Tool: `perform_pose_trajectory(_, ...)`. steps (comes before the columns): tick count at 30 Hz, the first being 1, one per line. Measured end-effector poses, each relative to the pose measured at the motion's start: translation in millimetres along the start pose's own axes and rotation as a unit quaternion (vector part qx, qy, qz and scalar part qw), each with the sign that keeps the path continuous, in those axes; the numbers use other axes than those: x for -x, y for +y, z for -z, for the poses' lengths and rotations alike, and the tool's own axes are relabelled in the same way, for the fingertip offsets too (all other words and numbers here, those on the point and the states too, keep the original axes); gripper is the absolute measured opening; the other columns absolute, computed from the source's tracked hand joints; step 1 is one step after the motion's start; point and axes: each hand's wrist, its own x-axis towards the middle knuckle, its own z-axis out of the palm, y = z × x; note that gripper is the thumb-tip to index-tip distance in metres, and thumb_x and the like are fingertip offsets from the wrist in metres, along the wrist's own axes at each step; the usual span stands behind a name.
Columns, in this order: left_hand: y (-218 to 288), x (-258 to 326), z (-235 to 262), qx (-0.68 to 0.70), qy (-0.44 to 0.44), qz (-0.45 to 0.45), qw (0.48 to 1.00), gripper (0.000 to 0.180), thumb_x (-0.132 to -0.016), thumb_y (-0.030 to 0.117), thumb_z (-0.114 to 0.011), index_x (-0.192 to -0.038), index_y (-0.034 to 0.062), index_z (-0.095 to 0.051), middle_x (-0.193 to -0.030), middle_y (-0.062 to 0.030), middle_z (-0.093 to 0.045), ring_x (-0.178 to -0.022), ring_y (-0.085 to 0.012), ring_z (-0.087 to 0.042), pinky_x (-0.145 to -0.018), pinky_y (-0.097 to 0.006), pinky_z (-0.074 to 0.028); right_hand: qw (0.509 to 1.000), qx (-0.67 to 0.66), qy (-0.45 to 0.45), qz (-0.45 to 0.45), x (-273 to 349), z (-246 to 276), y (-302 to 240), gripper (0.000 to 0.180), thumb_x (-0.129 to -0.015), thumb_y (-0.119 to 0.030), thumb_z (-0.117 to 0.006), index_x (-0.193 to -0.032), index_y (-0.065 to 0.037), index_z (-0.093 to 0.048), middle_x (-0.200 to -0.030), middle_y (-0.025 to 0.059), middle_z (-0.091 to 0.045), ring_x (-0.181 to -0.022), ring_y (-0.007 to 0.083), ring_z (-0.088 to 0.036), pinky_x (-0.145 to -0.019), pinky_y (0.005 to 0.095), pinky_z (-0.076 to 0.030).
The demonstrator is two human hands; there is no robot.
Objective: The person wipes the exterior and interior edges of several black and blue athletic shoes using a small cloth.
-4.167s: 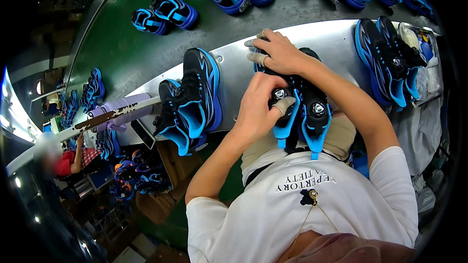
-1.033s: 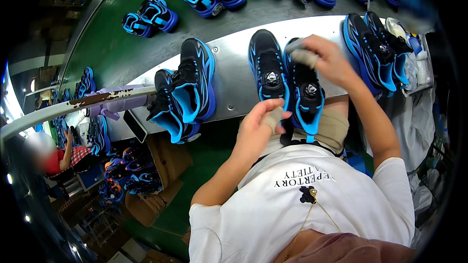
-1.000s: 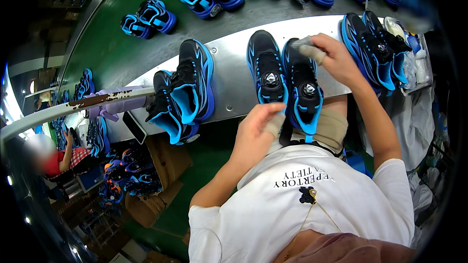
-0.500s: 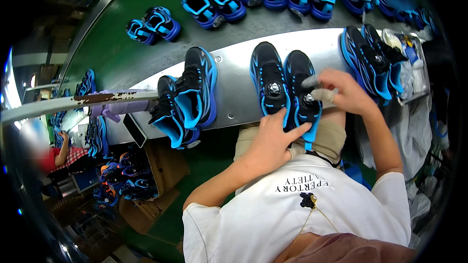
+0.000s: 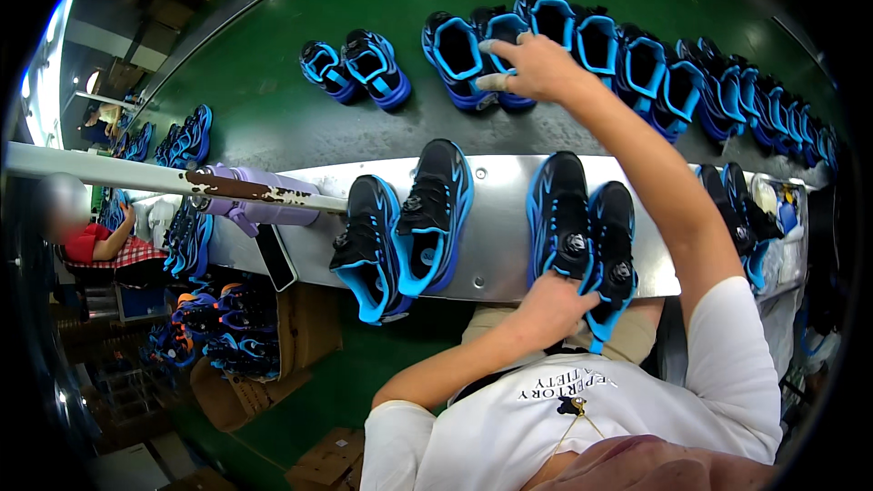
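Observation:
A pair of black sneakers with blue trim and a round dial on the tongue stands on the metal ledge before me, a left sneaker (image 5: 557, 205) and a right sneaker (image 5: 615, 227). My left hand (image 5: 550, 312) is at their heels, its fingers at the left sneaker's collar and its thumb against the right one. My right hand (image 5: 538, 68) reaches far out over the green conveyor belt, thumb and finger spread at a sneaker (image 5: 503, 35) in the row there. Pale coverings wrap some of its fingertips. Left of the front pair stands another sneaker pair (image 5: 435, 209).
More sneakers (image 5: 641, 64) line the green belt (image 5: 273, 9), with a separate pair (image 5: 373, 68) at left. A white rail (image 5: 109, 171) crosses beside a lilac bottle (image 5: 273, 200) and a phone (image 5: 275, 256). A tray (image 5: 791, 218) sits at right; a co-worker (image 5: 105, 241) sits far left.
My right hand has left the right sneaker's dial and stretched forward to the belt's row. My left hand stays at the front pair. The view has shifted.

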Motion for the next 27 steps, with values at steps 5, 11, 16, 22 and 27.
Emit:
perform_pose_trajectory(5,5,-5,-1,-0.001,-0.082,0.04,0.996,0.024,-0.066,0.016,-0.066,-0.09,0.0134,-0.066,-0.075,-0.011,-0.059,-0.08,-0.0284,-0.062,-0.069,-0.042,-0.048,0.997,-0.072,-0.031,0.002,-55,-74,-23,0.055,-0.076,-0.06,-0.064,-0.109,-0.016,-0.066,-0.096,0.0156,-0.068,-0.097,0.032,-0.064,-0.081,0.0431,-0.051)
perform_pose_trajectory(11,-3,-3,7,0.014,-0.067,0.028,0.997,0.03,-0.063,0.019,-0.069,-0.093,0.0121,-0.064,-0.079,-0.0131,-0.059,-0.081,-0.0303,-0.062,-0.069,-0.043,-0.049,0.934,-0.341,-0.094,0.055,-53,-28,-44,0.063,-0.075,-0.062,-0.067,-0.111,-0.011,-0.068,-0.098,0.0141,-0.068,-0.094,0.0281,-0.064,-0.082,0.0366,-0.048)
perform_pose_trajectory(16,-19,-23,81,0.084,-0.083,0.011,0.993,0.034,-0.073,0.031,-0.07,-0.098,0.0099,-0.066,-0.081,-0.0157,-0.058,-0.079,-0.0342,-0.061,-0.07,-0.044,-0.05,0.833,-0.549,-0.04,-0.051,21,58,-10,0.056,-0.085,-0.054,-0.063,-0.108,-0.003,-0.063,-0.091,0.0068,-0.063,-0.083,0.0145,-0.061,-0.065,0.0296,-0.053)
perform_pose_trajectory(22,-44,-64,179,-0.101,-0.079,0.054,0.99,0.039,-0.075,0.036,-0.071,-0.103,0.0085,-0.066,-0.087,-0.0186,-0.062,-0.084,-0.0346,-0.061,-0.075,-0.043,-0.049,0.871,-0.472,0.133,-0.032,138,111,83,0.034,-0.087,-0.036,-0.069,-0.099,-0.004,-0.065,-0.084,-0.0018,-0.062,-0.08,0.0067,-0.055,-0.074,0.0239,-0.045)
perform_pose_trajectory(27,-90,-72,215,-0.374,0.099,0.11,0.915,0.03,-0.081,0.017,-0.065,-0.108,0.0048,-0.064,-0.095,-0.0201,-0.064,-0.088,-0.0358,-0.061,-0.079,-0.041,-0.05,0.885,-0.456,0.089,-0.025,206,109,65,0.027,-0.086,-0.022,-0.07,-0.103,-0.002,-0.064,-0.085,-0.0003,-0.064,-0.077,0.0069,-0.056,-0.068,0.0222,-0.046)
